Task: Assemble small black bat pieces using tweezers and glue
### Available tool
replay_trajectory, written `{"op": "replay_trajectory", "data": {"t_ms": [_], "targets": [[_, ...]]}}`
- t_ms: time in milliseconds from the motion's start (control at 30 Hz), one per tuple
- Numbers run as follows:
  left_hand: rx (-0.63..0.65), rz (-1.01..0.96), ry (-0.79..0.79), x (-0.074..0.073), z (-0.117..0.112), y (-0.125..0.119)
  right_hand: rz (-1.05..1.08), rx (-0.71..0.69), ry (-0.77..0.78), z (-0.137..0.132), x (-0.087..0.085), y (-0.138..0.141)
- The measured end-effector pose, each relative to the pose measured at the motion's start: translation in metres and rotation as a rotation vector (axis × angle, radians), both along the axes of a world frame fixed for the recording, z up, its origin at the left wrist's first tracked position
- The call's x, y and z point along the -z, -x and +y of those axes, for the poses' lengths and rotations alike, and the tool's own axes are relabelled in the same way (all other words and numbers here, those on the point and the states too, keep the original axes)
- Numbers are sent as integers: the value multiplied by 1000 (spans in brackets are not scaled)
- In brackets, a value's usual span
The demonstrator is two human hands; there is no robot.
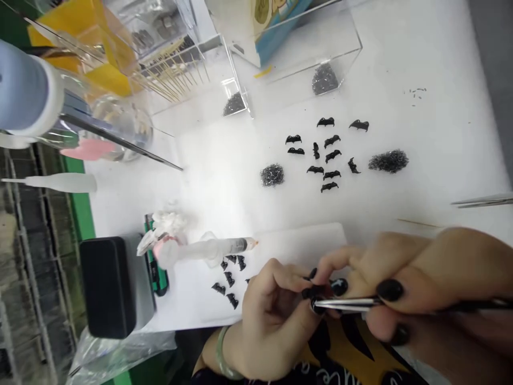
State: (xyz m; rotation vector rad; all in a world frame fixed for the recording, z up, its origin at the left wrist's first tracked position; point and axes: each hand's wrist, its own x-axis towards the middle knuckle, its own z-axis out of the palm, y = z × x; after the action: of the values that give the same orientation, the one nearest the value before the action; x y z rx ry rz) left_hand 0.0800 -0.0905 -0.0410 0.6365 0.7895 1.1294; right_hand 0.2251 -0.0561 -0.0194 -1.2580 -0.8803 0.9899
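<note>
In the lower centre, the left hand (270, 326) is curled, its thumb and fingers pinched; at lower right, the right hand (425, 270) pinches too, close beside its fingertips.

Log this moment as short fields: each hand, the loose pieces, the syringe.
Left hand: pinches a small black piece, partly hidden
Right hand: holds tweezers, tips at the left hand's fingertips
Bat-shaped pieces: one group mid-table, another beside the syringe
Syringe: orange tip toward picture right
Piles of dark bits: one either side of the mid-table group
</note>
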Motion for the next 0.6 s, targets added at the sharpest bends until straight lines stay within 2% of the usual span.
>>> {"op": "replay_trajectory", "data": {"t_ms": [100,167,333,400,467,600], "targets": [[-11,76,0,0,-1,-1,24,-24,-1,7,-1,-5],[-18,132,-2,-1,-2,-2,19,-108,1,9,-2,-16],[-32,187,9,-3,-2,-2,-63,-657,-53,9,0,-39],[-31,184,9,-3,-3,-1,-55,-715,-67,11,2,-41],[-41,172,15,-3,-3,-1,-6,-696,-66,13,5,-43],[-67,224,21,-4,-2,-2,98,-812,-23,20,9,-53]]}}
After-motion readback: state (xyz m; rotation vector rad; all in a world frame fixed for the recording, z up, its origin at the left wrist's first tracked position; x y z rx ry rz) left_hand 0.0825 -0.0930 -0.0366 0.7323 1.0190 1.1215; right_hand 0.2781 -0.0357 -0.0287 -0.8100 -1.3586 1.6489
